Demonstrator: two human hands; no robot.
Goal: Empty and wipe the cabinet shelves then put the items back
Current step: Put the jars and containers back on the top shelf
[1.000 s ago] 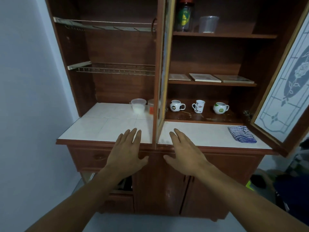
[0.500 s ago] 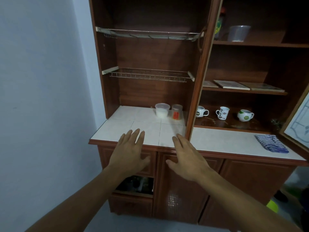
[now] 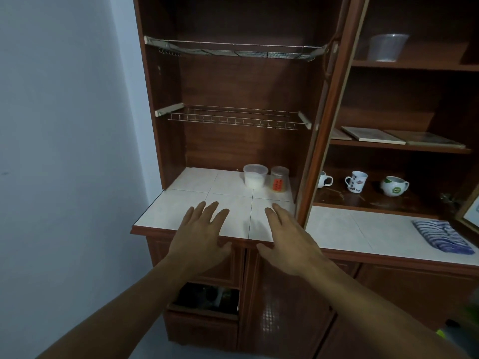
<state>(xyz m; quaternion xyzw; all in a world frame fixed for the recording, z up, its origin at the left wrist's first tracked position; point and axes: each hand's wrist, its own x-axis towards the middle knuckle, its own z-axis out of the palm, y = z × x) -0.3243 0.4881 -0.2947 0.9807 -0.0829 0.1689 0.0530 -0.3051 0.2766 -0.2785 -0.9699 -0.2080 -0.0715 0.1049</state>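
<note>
- The left hand (image 3: 199, 237) and right hand (image 3: 287, 244) reach palm-down over the front edge of the tiled counter (image 3: 166, 211), fingers straight and slightly apart, holding nothing; I cannot tell whether they touch the tiles
- At 12 o'clock from the hands, deep in the cabinet (image 3: 166, 99), a white tub (image 3: 255, 175) stands just beside an amber jar (image 3: 279, 179) with an orange label
- Higher at 12 o'clock, two wire racks (image 3: 233, 117) span the left bay
- At 2 o'clock, three mugs (image 3: 357, 181) stand apart in a row on the lowest right shelf
- At 1 o'clock, a clear container (image 3: 388, 47) sits on the top right shelf
- At 3 o'clock, a blue striped cloth (image 3: 440, 237) lies on the counter
</note>
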